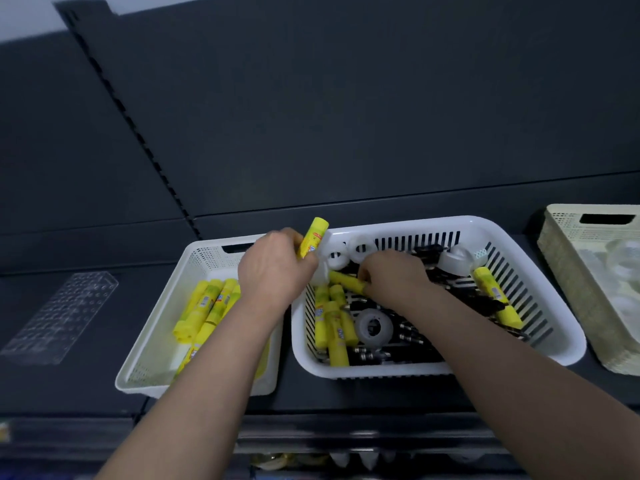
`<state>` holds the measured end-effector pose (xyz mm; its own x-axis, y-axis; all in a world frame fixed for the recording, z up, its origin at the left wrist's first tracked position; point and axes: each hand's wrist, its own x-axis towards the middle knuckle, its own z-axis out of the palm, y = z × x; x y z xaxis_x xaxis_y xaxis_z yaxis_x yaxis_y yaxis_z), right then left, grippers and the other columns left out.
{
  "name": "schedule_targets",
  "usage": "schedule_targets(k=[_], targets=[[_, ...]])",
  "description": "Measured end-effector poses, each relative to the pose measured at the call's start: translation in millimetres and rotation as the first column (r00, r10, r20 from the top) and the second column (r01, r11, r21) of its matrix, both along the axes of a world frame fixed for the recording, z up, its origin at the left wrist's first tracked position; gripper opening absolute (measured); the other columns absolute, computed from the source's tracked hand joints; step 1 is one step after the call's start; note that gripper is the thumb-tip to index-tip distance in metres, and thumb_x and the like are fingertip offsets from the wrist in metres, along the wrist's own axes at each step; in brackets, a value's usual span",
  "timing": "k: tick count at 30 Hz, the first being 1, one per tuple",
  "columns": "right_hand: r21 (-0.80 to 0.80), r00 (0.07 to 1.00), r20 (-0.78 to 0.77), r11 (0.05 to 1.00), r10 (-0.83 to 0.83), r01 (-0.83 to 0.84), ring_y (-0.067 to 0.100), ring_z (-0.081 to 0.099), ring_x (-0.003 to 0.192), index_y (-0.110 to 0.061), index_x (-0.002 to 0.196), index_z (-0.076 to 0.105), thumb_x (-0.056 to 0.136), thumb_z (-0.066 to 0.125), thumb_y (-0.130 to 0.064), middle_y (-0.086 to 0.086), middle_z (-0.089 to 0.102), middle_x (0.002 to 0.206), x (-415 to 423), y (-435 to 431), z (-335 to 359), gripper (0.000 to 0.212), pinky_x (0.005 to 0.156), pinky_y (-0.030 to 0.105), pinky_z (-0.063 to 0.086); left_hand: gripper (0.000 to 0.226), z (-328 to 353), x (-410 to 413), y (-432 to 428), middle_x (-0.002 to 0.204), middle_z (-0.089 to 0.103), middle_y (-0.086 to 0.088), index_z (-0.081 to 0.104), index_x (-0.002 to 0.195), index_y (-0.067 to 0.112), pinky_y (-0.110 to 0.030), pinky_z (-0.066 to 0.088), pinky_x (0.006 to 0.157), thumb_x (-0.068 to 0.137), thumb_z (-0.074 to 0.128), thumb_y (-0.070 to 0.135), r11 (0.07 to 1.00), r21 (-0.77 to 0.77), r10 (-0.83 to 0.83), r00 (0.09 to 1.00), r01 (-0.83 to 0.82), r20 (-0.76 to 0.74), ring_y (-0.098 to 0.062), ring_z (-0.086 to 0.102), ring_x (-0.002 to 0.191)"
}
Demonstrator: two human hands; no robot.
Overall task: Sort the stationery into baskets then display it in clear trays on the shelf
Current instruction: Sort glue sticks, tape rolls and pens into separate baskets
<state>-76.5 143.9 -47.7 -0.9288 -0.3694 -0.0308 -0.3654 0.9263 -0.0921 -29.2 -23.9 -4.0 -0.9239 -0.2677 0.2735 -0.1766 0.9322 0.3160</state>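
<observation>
A large white slotted basket (540, 271) on the dark shelf holds mixed stationery: yellow glue sticks (333, 327), tape rolls (374, 328) and black clips. My left hand (273, 271) grips one yellow glue stick (313, 237) upright over the gap between the two baskets. Inside the big basket, my right hand (394, 277) pinches another glue stick (346, 280) that lies flat. To the left, a smaller white basket (204, 258) contains several yellow glue sticks (207, 306).
A clear tray (59, 317) lies flat on the shelf at the far left. A cream woven basket (568, 244) with tape rolls stands at the right edge. The shelf's dark back panel rises behind. A lower shelf with goods shows below.
</observation>
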Motion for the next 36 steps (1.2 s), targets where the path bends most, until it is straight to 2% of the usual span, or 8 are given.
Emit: schedule_targets(k=[5,10,12,15,21,28,31,36], targets=[[0.132,0.993,-0.112,0.991,0.042,-0.026,0.017,0.051,0.066,-0.022,0.061,0.042,0.081,0.063,-0.021,-0.006,0.035,0.06,-3,-12,-8,0.028,0.051,0.022,0.029,0.022,-9,12,-3,0.09,0.067,0.005,0.066,0.098,0.028,-0.03,0.045,0.065,0.08,0.059,0.038,0.999,0.036,0.019,1.0,-0.019,0.008,-0.023,0.062,0.089],[0.131,0.997,-0.065,0.991,0.031,-0.023,0.014,0.047,0.06,-0.022,0.071,0.035,0.078,0.063,-0.024,-0.005,0.037,0.062,2,-8,0,0.029,0.055,0.021,0.035,0.023,-10,13,-2,0.09,0.067,0.006,0.066,0.099,0.03,-0.029,0.043,0.063,0.079,0.058,0.038,0.998,0.067,0.012,1.0,-0.012,-0.006,-0.021,0.061,0.087],[0.068,0.996,-0.083,0.998,-0.014,0.02,0.011,0.038,0.051,-0.021,0.058,0.04,0.073,0.065,-0.034,-0.006,0.04,0.057,3,-1,7,0.032,0.049,0.018,0.028,0.024,-8,12,-3,0.091,0.067,0.007,0.066,0.1,0.03,-0.029,0.043,0.063,0.079,0.058,0.039,0.998,0.06,0.001,1.0,0.0,-0.01,-0.02,0.06,0.088],[-0.044,0.992,-0.106,0.997,-0.062,0.057,0.016,0.058,0.065,-0.022,0.068,0.067,0.073,0.065,-0.045,-0.004,0.063,0.07,7,10,17,0.023,0.055,0.021,0.039,0.026,-7,9,-1,0.093,0.067,0.007,0.066,0.104,0.03,-0.03,0.046,0.065,0.08,0.058,0.039,0.997,0.076,-0.027,1.0,0.028,-0.006,-0.019,0.06,0.088],[-0.05,0.994,-0.06,0.995,-0.091,0.088,0.019,0.061,0.076,-0.022,0.082,0.072,0.08,0.06,-0.028,-0.002,0.066,0.081,8,12,2,0.013,0.054,0.022,0.038,0.024,-6,10,6,0.091,0.065,0.005,0.065,0.101,0.028,-0.029,0.042,0.063,0.081,0.06,0.041,0.991,0.094,-0.092,0.996,0.09,0.014,-0.02,0.058,0.086],[0.047,0.995,-0.039,0.995,-0.089,0.091,0.017,0.045,0.066,-0.023,0.058,0.041,0.078,0.067,-0.03,-0.005,0.036,0.06,6,1,2,0.034,0.055,0.023,0.036,0.019,-8,15,6,0.086,0.065,0.004,0.065,0.095,0.025,-0.032,0.045,0.064,0.083,0.06,0.038,0.991,0.085,-0.103,0.994,0.099,0.045,-0.022,0.059,0.084],[-0.224,0.991,-0.018,0.967,-0.13,0.123,0.015,0.054,0.068,-0.023,0.071,0.063,0.069,0.071,-0.038,-0.007,0.057,0.07,12,4,18,0.017,0.056,0.023,0.04,0.023,-8,17,0,0.088,0.067,0.006,0.066,0.101,0.026,-0.03,0.044,0.064,0.082,0.06,0.038,0.991,0.107,-0.084,0.996,0.081,0.021,-0.02,0.06,0.084],[-0.771,0.985,-0.01,0.629,-0.171,0.102,0.007,0.06,0.076,-0.024,0.104,0.062,0.073,0.07,-0.02,-0.013,0.061,0.079,29,-4,51,0.032,0.066,0.021,0.044,0.022,0,22,-16,0.09,0.068,0.007,0.067,0.1,0.026,-0.03,0.044,0.066,0.081,0.062,0.036,0.988,0.154,-0.025,0.998,0.033,-0.056,-0.021,0.062,0.087]])
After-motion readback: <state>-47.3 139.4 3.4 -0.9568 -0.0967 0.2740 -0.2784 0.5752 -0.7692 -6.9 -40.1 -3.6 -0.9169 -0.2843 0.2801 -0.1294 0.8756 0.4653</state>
